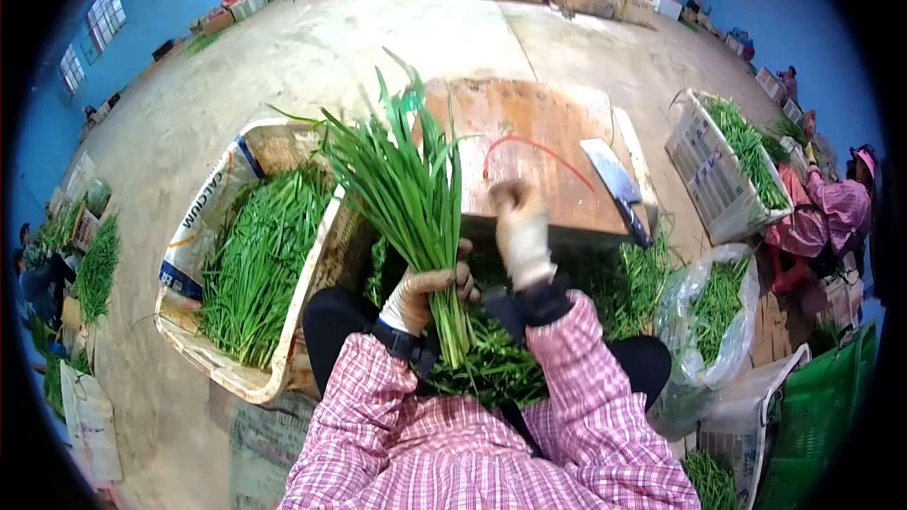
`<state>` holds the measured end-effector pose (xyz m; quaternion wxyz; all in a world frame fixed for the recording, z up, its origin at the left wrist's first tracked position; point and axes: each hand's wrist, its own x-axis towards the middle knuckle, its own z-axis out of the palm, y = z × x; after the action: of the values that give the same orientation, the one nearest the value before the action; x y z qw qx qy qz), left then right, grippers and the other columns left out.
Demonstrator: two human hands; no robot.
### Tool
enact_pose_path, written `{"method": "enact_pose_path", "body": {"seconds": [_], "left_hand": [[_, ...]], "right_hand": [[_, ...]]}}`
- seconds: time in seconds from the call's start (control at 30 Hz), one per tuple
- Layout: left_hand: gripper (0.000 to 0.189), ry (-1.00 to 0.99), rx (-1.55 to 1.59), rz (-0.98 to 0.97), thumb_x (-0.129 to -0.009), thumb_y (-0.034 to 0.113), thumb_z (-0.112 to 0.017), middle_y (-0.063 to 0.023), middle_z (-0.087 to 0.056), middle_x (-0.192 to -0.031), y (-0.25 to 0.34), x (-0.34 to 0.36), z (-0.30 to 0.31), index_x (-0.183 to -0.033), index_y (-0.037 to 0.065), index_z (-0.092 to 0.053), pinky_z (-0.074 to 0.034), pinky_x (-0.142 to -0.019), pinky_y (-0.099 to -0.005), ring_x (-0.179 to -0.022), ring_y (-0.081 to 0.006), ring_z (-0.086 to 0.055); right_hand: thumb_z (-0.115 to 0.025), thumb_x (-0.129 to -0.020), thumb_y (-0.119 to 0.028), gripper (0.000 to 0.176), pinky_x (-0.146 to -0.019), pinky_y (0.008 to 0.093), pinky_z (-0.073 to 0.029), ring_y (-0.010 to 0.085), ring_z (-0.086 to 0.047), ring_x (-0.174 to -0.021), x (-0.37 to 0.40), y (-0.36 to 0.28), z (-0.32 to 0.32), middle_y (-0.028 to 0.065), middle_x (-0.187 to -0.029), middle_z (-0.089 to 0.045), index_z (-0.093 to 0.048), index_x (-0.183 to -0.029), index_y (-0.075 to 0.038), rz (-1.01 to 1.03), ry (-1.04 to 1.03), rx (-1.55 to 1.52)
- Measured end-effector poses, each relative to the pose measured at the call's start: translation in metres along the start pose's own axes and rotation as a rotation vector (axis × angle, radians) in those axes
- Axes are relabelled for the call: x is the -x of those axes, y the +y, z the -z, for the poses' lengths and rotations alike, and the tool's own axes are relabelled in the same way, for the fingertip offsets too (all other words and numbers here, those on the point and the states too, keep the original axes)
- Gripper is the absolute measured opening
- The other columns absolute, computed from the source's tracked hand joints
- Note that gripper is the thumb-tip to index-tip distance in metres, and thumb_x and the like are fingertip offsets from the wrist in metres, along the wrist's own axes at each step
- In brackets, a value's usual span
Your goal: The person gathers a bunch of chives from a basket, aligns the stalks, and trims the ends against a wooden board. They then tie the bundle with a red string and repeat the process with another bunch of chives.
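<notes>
Bright green, glossy and strap-leaved, the bunch of greens (416,189) stands tilted over the person's lap, just off the near left corner of the wooden surface (539,194), its leaf tips fanning away beside the left edge. The left hand (430,285), in a pale glove, is wrapped round the lower stalks, fingers and thumb pressed in — probably because a grip low down gathers the slim stems tightly while the limp leaves can spread. The right hand (521,231), also gloved, hangs near the middle of the surface's near edge, apart from the bunch; it is blurred, and I cannot tell whether its fingers pinch anything. A thin red strand (539,144) arcs across the scuffed, reddish-brown wood. By the right edge lies a knife (614,184), its broad flat blade pointing away and its dark handle at the near right corner, a placing that seems to leave the grip within reach and the middle of the board free for work. On the floor to the left, a stained plastic basket (274,382) with a rounded rim holds a dense heap of long green stalks (260,264), close enough, I would judge, for easy taking; a printed sheet (203,212) lines its outer side. To the right of the surface, a crinkled clear bag (675,321) sags around finer greens, with a slatted white crate (699,170) beyond it.
</notes>
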<state>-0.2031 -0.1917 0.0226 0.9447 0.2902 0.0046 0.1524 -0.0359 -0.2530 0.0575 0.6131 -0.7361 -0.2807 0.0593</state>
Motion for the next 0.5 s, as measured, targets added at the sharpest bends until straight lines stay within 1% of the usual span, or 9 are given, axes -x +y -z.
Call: {"method": "enact_pose_path", "body": {"seconds": [0.13,0.23,0.27,0.3,0.33,0.37,0.43,0.47,0.5], "left_hand": [[0.051,0.200,-0.119,-0.141,-0.077,0.012,-0.077,-0.0098,-0.066,-0.089,0.008,-0.013,0.009,-0.122,0.000,-0.055,-0.059,-0.077,-0.0426,-0.081,-0.0247,-0.067],[0.042,0.303,-0.046,-0.130,-0.084,0.009,-0.073,-0.0062,-0.069,-0.094,0.006,-0.017,0.019,-0.123,0.007,-0.056,-0.059,-0.084,-0.0455,-0.092,-0.0250,-0.069],[0.035,0.361,-0.046,-0.138,-0.085,0.010,-0.073,-0.0059,-0.069,-0.094,0.007,-0.018,0.013,-0.116,0.005,-0.060,-0.059,-0.084,-0.0445,-0.091,-0.0236,-0.069],[0.030,0.382,-0.049,-0.105,-0.085,0.011,-0.073,-0.0060,-0.069,-0.093,0.008,-0.020,0.017,-0.112,0.004,-0.062,-0.059,-0.084,-0.0438,-0.091,-0.0232,-0.068],[0.025,0.405,-0.054,-0.076,-0.085,0.012,-0.073,-0.0062,-0.068,-0.093,0.010,-0.021,0.022,-0.107,0.004,-0.064,-0.059,-0.083,-0.0432,-0.091,-0.0228,-0.068],[0.019,0.442,-0.067,-0.143,-0.086,0.014,-0.073,-0.0077,-0.068,-0.094,0.010,-0.022,0.025,-0.100,0.003,-0.066,-0.059,-0.084,-0.0419,-0.090,-0.0223,-0.068],[0.021,0.524,-0.124,-0.198,-0.085,0.013,-0.074,-0.0103,-0.069,-0.092,0.018,-0.021,0.027,-0.100,0.001,-0.066,-0.059,-0.078,-0.0405,-0.082,-0.0243,-0.068],[0.020,0.589,-0.150,-0.172,-0.084,0.012,-0.074,-0.0110,-0.069,-0.091,0.023,-0.020,0.027,-0.099,0.000,-0.066,-0.059,-0.075,-0.0402,-0.079,-0.0251,-0.068],[0.020,0.607,-0.168,-0.193,-0.084,0.011,-0.074,-0.0112,-0.069,-0.090,0.023,-0.020,0.030,-0.099,0.000,-0.066,-0.059,-0.074,-0.0401,-0.078,-0.0256,-0.068]], "right_hand": [[-0.059,-0.093,-0.014,0.017,-0.080,0.0398,-0.052,0.0356,-0.067,-0.087,-0.002,-0.002,0.046,0.0210,-0.092,-0.069,-0.067,-0.099,0.000,0.193,-0.093,0.245],[-0.068,-0.090,-0.036,0.068,-0.090,0.0389,-0.052,0.0301,-0.064,-0.109,0.058,0.007,0.069,0.0213,-0.125,-0.062,-0.042,-0.140,0.002,-0.100,-0.753,0.059],[-0.069,-0.089,-0.038,0.078,-0.087,0.0359,-0.053,0.0235,-0.062,-0.109,0.077,0.034,0.066,0.0214,-0.129,-0.059,-0.034,-0.145,0.004,0.032,-0.875,0.043],[-0.066,-0.092,-0.034,0.069,-0.079,0.0302,-0.055,0.0226,-0.065,-0.095,0.095,0.028,0.065,0.0200,-0.116,-0.064,-0.039,-0.142,0.005,-0.304,-0.953,-0.293],[-0.064,-0.093,-0.028,0.050,-0.065,0.0259,-0.052,0.0184,-0.064,-0.077,0.092,0.017,0.073,0.0121,-0.097,-0.069,-0.054,-0.131,0.003,-0.534,-1.067,-0.096],[-0.062,-0.094,-0.026,0.037,-0.060,0.0280,-0.050,0.0197,-0.064,-0.071,0.094,0.022,0.078,0.0097,-0.088,-0.069,-0.061,-0.120,0.001,-0.157,-1.025,0.012],[-0.059,-0.093,-0.024,0.024,-0.056,0.0352,-0.048,0.0232,-0.064,-0.063,0.097,0.060,0.097,0.0080,-0.079,-0.070,-0.071,-0.103,-0.005,0.188,-0.830,0.301],[-0.059,-0.091,-0.024,0.022,-0.056,0.0403,-0.047,0.0253,-0.064,-0.062,0.092,0.085,0.109,0.0086,-0.079,-0.070,-0.073,-0.097,-0.008,0.160,-0.692,0.491],[-0.060,-0.090,-0.025,0.023,-0.062,0.0452,-0.048,0.0284,-0.066,-0.070,0.076,0.073,0.122,0.0095,-0.087,-0.071,-0.072,-0.101,-0.010,0.049,-0.844,1.038]]}}
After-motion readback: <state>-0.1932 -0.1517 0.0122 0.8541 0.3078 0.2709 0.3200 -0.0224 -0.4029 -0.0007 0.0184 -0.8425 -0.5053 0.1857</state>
